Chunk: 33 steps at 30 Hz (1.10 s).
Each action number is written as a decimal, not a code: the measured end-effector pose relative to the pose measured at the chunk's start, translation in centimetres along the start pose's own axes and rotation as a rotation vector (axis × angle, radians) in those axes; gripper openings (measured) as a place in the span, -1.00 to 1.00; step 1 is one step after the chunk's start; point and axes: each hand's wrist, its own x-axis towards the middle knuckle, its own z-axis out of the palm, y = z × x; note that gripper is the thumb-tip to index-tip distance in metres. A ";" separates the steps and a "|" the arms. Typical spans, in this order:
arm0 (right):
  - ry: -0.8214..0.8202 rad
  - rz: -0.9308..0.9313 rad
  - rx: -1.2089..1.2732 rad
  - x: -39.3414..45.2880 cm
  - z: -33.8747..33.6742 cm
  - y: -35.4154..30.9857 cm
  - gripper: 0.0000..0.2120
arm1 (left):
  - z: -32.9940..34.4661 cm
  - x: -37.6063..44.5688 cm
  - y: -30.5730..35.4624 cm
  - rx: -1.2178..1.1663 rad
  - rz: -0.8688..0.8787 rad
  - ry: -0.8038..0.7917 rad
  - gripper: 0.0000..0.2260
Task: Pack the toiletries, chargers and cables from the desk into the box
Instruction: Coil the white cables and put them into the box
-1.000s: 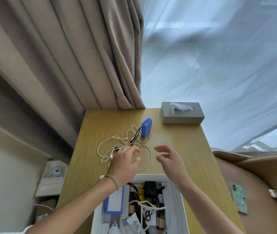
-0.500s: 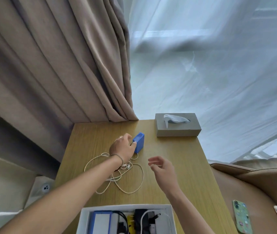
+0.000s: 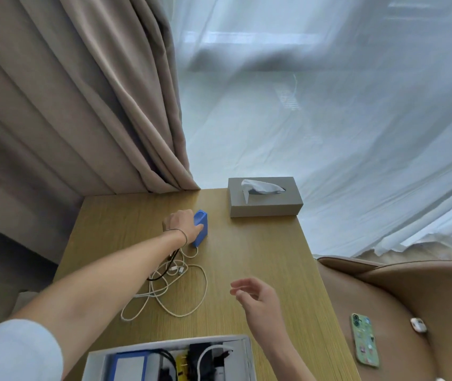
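A small blue charger (image 3: 202, 227) stands on the wooden desk (image 3: 260, 259) near its far side. My left hand (image 3: 181, 224) reaches across the desk and has its fingers closed around the charger's left side. A tangle of white and black cables (image 3: 174, 284) lies on the desk under my left forearm. My right hand (image 3: 257, 298) hovers above the desk to the right of the cables, fingers apart and holding nothing. The white box (image 3: 242, 346) sits at the near edge and holds a blue item, black chargers and cables.
A grey tissue box (image 3: 263, 204) stands at the desk's far right corner. Beige curtains hang behind the desk on the left, sheer white ones on the right. A brown chair (image 3: 400, 292) to the right carries a green phone (image 3: 365, 343) and a white earbud case (image 3: 418, 324).
My left hand went from the cable tangle forward to the blue charger and closed on it. The right hand drew back and to the right. The view tilted up, so less of the box shows.
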 end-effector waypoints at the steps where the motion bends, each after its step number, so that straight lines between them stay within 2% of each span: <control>1: 0.004 0.002 0.004 -0.1 -0.2 0.1 -0.80 | 0.0 0.0 0.0 0.000 0.006 0.003 -0.70; 6: 0.004 -0.029 0.016 -0.4 -0.5 -0.6 -0.80 | -1.6 -1.6 -1.0 -0.091 0.043 0.051 -0.72; 11: -0.016 -0.117 0.012 0.2 0.6 -3.4 -0.79 | -7.0 -4.9 -2.7 -0.248 0.137 0.049 -0.76; 14: 0.002 -0.220 -0.022 0.3 1.6 -5.7 -0.74 | -11.2 -7.9 -3.9 -0.231 0.213 0.005 -0.73; 17: 0.011 -0.331 -0.075 -0.5 3.1 -7.9 -0.68 | -14.7 -11.6 -5.1 -0.284 0.200 0.024 -0.73; 21: 0.180 -0.566 0.023 -3.9 5.4 -9.6 -0.81 | -17.4 -16.7 -6.9 -0.501 0.129 0.092 -0.68; 22: 0.180 -0.627 0.052 -4.9 6.0 -9.7 -0.86 | -17.6 -17.9 -7.4 -0.568 0.119 0.117 -0.68; 23: 0.131 -0.679 0.065 -6.0 6.7 -9.8 -0.93 | -17.7 -19.0 -7.8 -0.638 0.112 0.141 -0.69; 24: 0.040 -0.697 0.057 -7.0 7.5 -9.8 -0.91 | -17.8 -20.1 -8.1 -0.708 0.104 0.159 -0.70; 27: -0.379 -0.542 0.055 -9.0 10.0 -9.7 -0.57 | -17.5 -22.7 -8.8 -0.872 0.088 0.176 -0.73; 28: -0.506 -0.470 0.088 -9.5 10.7 -9.7 -0.53 | -17.4 -23.5 -9.0 -0.927 0.086 0.170 -0.74; 31: -0.753 -0.347 0.208 -10.4 10.7 -9.1 -0.76 | -17.0 -25.0 -9.7 -1.090 0.065 0.140 -0.71; 33: -0.821 -0.311 0.235 -10.7 9.3 -8.5 -0.80 | -16.7 -25.9 -10.6 -1.169 0.061 0.115 -0.73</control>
